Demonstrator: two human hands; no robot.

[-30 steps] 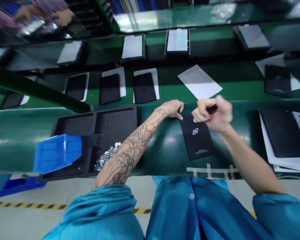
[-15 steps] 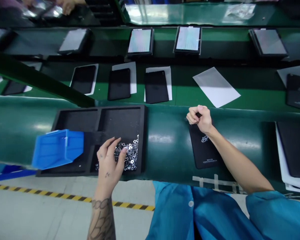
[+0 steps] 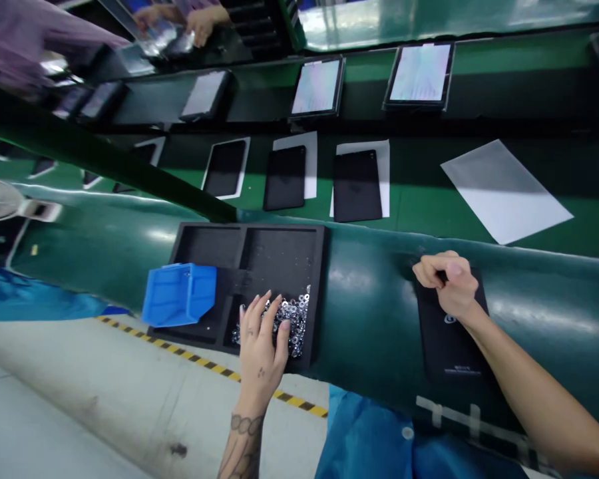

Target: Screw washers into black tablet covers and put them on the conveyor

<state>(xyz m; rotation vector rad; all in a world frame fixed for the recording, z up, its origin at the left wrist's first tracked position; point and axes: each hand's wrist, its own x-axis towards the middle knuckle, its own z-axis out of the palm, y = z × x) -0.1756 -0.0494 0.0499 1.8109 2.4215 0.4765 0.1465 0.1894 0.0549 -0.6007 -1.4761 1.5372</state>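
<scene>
My left hand (image 3: 262, 347) reaches into the near right compartment of a black divided tray (image 3: 320, 279). Its fingers are apart, with the tips at a heap of small shiny metal rings (image 3: 299, 326). A blue plastic bin (image 3: 180, 296) rests on the tray's left side. Over the top end of a black tablet back cover (image 3: 449, 349) is my right hand (image 3: 452, 283), curled into a fist. Whatever it may hold is hidden by the fingers. The cover lies on the green bench with a pale logo and small print showing, partly covered by my hand and forearm.
Beyond the bench, black covers (image 3: 357, 186) lie on white sheets, and one white sheet (image 3: 506, 193) lies alone. Lit tablets (image 3: 422, 74) stand on the farther line. A green post (image 3: 170, 179) slants behind the tray. Another person's hands (image 3: 202, 23) work at the far left.
The view has swung left, so the bench things appear farther right. My left fingers rest closer over the metal rings. My right fist stays at the cover's top end.
</scene>
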